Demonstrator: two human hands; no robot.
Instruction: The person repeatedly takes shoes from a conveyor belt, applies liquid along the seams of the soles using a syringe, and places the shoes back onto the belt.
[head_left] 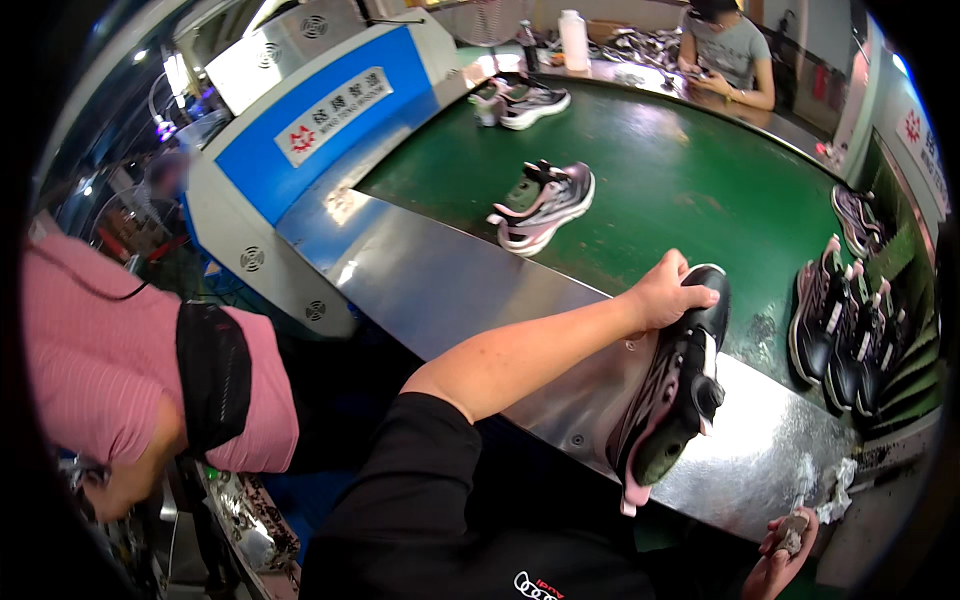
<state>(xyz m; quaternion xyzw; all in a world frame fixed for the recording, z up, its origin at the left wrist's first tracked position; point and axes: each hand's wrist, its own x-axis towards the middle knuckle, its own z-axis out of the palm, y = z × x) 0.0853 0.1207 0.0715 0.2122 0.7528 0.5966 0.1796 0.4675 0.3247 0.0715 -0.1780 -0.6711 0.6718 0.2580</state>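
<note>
Head view showed the left hand [665, 293] closed over the toe of a black-and-pink shoe [675, 390] at the green conveyor's [690, 190] metal near edge. Right hand [785, 545] pinched a small grey object. Judged: shoe not yet released; grey shoes [543, 203] lay mid-belt.

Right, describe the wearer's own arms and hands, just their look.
The left hand is bare, with no glove, ring or watch showing; the forearm is uncovered up to a short black sleeve. The right hand, at the lower edge, is also bare; its arm is out of view.
</note>
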